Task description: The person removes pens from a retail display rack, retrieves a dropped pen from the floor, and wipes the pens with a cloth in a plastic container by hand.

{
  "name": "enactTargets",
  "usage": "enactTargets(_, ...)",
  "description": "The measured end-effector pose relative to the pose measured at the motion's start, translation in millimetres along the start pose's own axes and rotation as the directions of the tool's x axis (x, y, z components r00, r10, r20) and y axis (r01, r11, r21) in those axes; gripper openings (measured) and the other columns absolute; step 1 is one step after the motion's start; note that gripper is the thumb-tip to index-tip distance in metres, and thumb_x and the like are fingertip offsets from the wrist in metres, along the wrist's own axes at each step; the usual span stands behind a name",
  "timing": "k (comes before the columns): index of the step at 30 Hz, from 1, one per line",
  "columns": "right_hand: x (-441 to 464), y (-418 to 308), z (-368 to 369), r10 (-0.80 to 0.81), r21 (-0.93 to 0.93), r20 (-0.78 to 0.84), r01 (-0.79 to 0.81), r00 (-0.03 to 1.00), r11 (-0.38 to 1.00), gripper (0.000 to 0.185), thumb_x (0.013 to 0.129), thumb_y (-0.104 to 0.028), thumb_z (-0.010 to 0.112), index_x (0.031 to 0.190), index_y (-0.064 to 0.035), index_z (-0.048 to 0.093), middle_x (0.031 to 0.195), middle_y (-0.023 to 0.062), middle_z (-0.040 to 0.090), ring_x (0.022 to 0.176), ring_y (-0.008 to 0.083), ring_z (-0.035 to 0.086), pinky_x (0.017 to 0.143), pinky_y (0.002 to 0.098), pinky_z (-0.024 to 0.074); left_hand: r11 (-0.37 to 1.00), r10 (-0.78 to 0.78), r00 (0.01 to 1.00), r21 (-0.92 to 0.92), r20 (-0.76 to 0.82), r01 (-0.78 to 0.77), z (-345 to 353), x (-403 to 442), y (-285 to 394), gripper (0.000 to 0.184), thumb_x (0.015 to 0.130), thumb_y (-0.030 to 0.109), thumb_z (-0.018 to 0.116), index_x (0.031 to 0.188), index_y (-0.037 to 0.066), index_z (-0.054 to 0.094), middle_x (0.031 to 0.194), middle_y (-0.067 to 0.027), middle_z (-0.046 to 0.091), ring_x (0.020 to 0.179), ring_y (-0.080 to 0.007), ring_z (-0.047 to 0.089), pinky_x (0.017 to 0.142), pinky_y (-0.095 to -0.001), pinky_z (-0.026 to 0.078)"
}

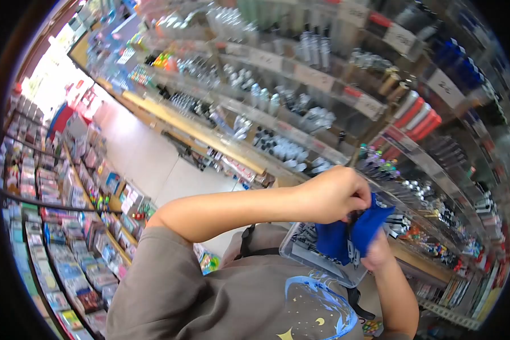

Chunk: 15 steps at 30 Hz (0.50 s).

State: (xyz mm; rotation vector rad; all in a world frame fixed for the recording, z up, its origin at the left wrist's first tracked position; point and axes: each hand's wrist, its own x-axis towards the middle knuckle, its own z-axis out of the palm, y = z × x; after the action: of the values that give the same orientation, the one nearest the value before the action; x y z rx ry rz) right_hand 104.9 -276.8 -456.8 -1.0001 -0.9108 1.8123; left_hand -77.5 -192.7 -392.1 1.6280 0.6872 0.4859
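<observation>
The left hand (337, 195) is narrowed to a pinch at the upper edge of a blue packet (331, 241), its thumb and fingertips close together beside the packet's dark opening, a grip that seems meant for fine handling at the mouth rather than for bearing weight. The right hand (378, 252) is closed around the packet's other side, though it is blurred and partly hidden, so I cannot tell how each finger lies; it probably steadies the packet while the left works. Between them the packet stands spread at the top, which likely gives a view into it. Just beneath is a clear plastic bin (345, 277) with slim pens (303, 235) in it, close against the front of the grey-brown shirt (232, 300), perhaps so that the body backs it up and anything slipping from the packet falls inside; what bears its weight I cannot tell. The left forearm crosses in front of the body with its elbow out to the side, bringing both hands together over the bin. Beyond the hands rise tiered clear shelves (255, 116), where pens stand bunched by kind, red-and-white markers (425, 122) among them, with price cards (313, 77) along the fronts, presumably so each sort can be found quickly. Across the pale floor (141, 150), another rack holds flat packs (88, 258) in rows, overlapping so their faces show.
</observation>
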Motion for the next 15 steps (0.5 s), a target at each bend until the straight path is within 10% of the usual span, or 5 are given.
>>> enactTargets(8, -13.8, -23.7, 32.5, 0.099, -0.287, -0.075, -0.116, 0.992, 0.951, 0.015, 0.082, -0.007, 0.053, 0.096, -0.0017, 0.054, 0.088, 0.0006, 0.056, 0.078, 0.0081, 0.051, 0.069, 0.0229, 0.0418, 0.993, -0.044, 0.997, -0.111, -0.059, 0.038, -23.4, -20.4, 6.5, 0.015, 0.08, 0.004, 0.056, 0.093, -0.004, 0.057, 0.082, -0.0091, 0.059, 0.061, -0.0121, 0.059, 0.051, -0.023, 0.047)
enactTargets(11, -15.5, -21.1, 32.5, 0.038, -0.262, -0.093, -0.061, 0.995, 0.963, 0.017, 0.083, -0.006, 0.051, 0.099, -0.0014, 0.052, 0.09, 0.0011, 0.056, 0.08, 0.0084, 0.051, 0.069, 0.0235, 0.0425, 0.872, 0.07, 0.982, -0.467, -0.175, -0.146, -11.3, -19.3, -11.0, 0.029, 0.081, 0.006, 0.056, 0.108, -0.001, 0.049, 0.086, -0.0064, 0.055, 0.075, -0.0096, 0.055, 0.054, -0.0217, 0.047)
enactTargets(13, -15.6, -18.1, 29.3, 0.035, -0.167, -0.093, -0.05, 0.995, 0.985, 0.021, 0.083, -0.006, 0.051, 0.104, -0.0016, 0.051, 0.094, 0.0012, 0.056, 0.083, 0.0088, 0.052, 0.072, 0.0242, 0.0432, 0.787, 0.212, 0.919, -0.5, -0.331, -0.362, 8.2, -14.1, -25.2, 0.036, 0.084, 0.017, 0.056, 0.113, 0.0, 0.044, 0.093, -0.0066, 0.054, 0.091, -0.0121, 0.05, 0.079, -0.0271, 0.044)
enactTargets(15, -12.5, -8.2, 33.1, -0.032, -0.152, -0.111, 0.015, 0.993, 0.988, 0.036, 0.084, -0.012, 0.054, 0.118, -0.0051, 0.041, 0.111, 0.0041, 0.049, 0.1, 0.0142, 0.05, 0.085, 0.0278, 0.0427, 0.908, 0.119, 0.967, -0.369, -0.225, -0.198, 37.3, -14.0, -40.8, 0.03, 0.088, 0.022, 0.049, 0.106, -0.002, 0.05, 0.102, -0.0103, 0.056, 0.098, -0.0147, 0.05, 0.088, -0.0295, 0.039)
